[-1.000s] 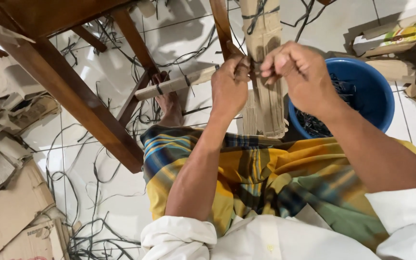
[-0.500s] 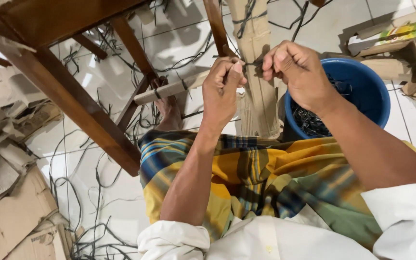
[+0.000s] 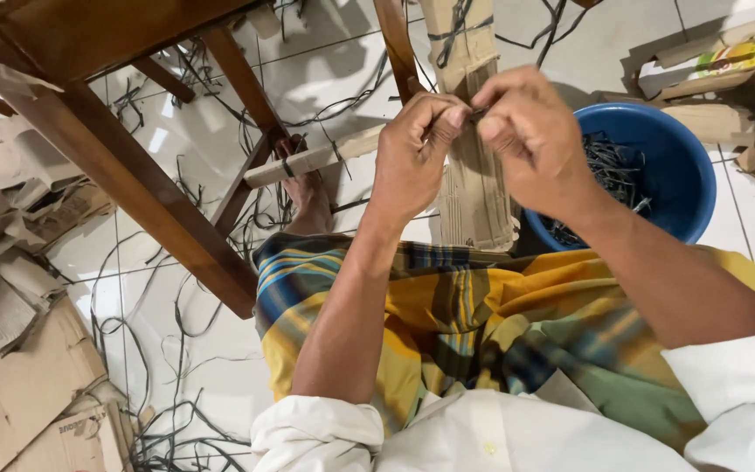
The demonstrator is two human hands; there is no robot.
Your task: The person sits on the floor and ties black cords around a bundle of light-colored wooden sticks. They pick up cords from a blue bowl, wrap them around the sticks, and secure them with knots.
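Observation:
My left hand (image 3: 417,144) and my right hand (image 3: 530,140) meet in front of me, fingertips pinched together on a thin dark strap (image 3: 477,114). Right behind the hands stands an upright strip of corrugated cardboard (image 3: 474,188) bound with dark straps near its top. The strap between my fingers is mostly hidden by them. Below the hands lies my lap in a yellow, green and blue checked cloth (image 3: 482,332).
A blue plastic basin (image 3: 679,170) holding dark straps sits right of the cardboard. A wooden frame (image 3: 133,166) slants across the left. Torn cardboard pieces (image 3: 19,350) pile at the left edge, boxes (image 3: 727,61) at top right. Loose dark straps litter the white tiled floor (image 3: 168,367).
Both hands have drawn a little closer together and lower in view, still pinching the strap in front of the cardboard strip.

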